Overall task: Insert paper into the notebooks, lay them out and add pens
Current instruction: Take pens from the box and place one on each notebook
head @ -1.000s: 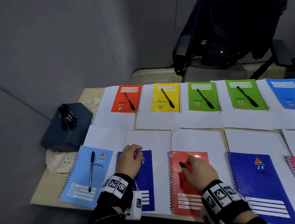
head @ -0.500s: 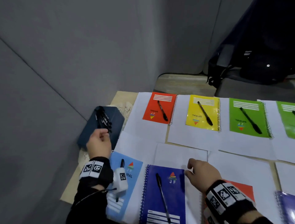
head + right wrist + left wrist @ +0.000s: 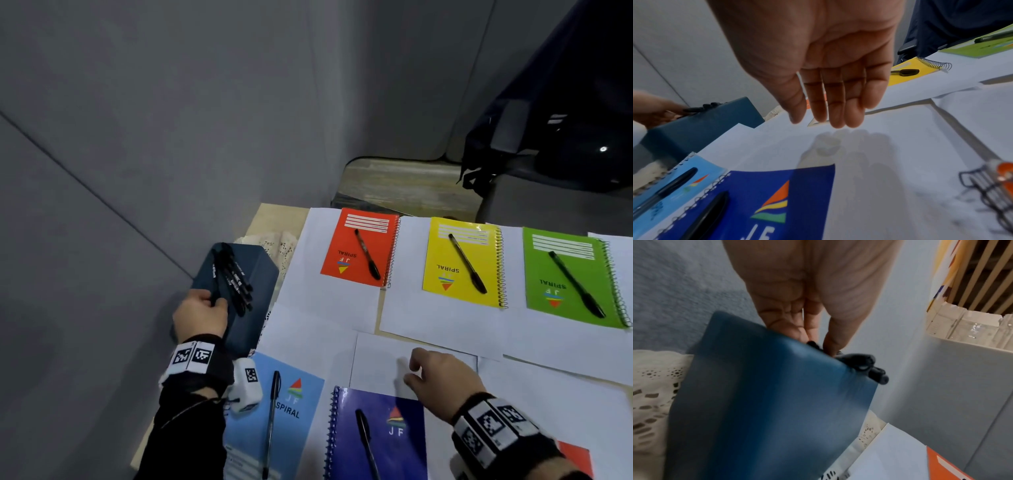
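Several black pens [image 3: 236, 277] lie heaped on a dark blue box [image 3: 253, 308] at the table's left edge. My left hand [image 3: 214, 301] reaches onto the box and pinches the near end of one pen [image 3: 813, 344] between thumb and fingers. My right hand [image 3: 411, 370] hovers open and empty over white paper [image 3: 380, 363], its fingers [image 3: 834, 105] straight and relaxed. In the near row lie a light blue notebook [image 3: 291, 411] and a dark blue notebook [image 3: 387, 435], each with a pen on it. The orange [image 3: 356, 250], yellow [image 3: 459, 260] and green [image 3: 568, 277] notebooks in the far row also carry pens.
A lace doily [image 3: 277, 243] lies under the box. A grey wall runs close along the table's left side. A chair with a dark jacket [image 3: 565, 120] stands behind the far edge. The corner of a red notebook [image 3: 575, 459] shows at the bottom right.
My view has swung left. My left hand left the dark blue notebook and reached the pens on the box. My right hand came off the red notebook and moved left over the paper.
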`<state>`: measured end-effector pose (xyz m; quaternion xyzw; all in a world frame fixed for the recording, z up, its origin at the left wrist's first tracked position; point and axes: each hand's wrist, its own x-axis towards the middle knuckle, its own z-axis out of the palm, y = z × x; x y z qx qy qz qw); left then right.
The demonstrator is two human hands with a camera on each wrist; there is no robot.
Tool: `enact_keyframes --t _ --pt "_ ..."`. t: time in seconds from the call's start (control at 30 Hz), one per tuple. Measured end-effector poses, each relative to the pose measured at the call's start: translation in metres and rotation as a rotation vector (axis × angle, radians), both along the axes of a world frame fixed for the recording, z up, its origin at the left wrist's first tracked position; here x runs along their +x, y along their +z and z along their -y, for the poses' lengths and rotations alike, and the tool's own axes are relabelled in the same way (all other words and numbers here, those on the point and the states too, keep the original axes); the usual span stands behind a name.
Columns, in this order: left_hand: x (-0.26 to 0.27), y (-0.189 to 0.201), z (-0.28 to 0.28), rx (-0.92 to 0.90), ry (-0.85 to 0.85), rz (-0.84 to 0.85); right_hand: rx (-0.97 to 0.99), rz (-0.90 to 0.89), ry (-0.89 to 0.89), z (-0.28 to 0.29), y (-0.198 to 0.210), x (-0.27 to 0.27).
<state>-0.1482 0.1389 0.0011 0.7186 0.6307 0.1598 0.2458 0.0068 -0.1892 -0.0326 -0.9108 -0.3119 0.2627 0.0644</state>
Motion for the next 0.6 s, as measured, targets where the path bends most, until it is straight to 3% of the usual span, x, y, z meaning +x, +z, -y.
enact_keyframes --t 0.17,0.33,0.5,0.6 --pt "0.002 0.006 -0.003 -0.021 0.026 0.004 0.018 -0.014 -0.014 -0.008 0.0 0.005" --pt "0.009 0.032 0.026 0.079 0.023 0.183 0.073 -0.014 -0.02 -0.014 0.009 0.011" --pt "0.049 0.037 0.1 0.039 -0.161 0.46 0.315 -0.102 -0.093 -0.012 0.027 0.026" --pt "0.08 0.031 0.162 -0.067 -0.34 0.472 0.519 -0.208 -0.17 -0.002 0.04 0.04"
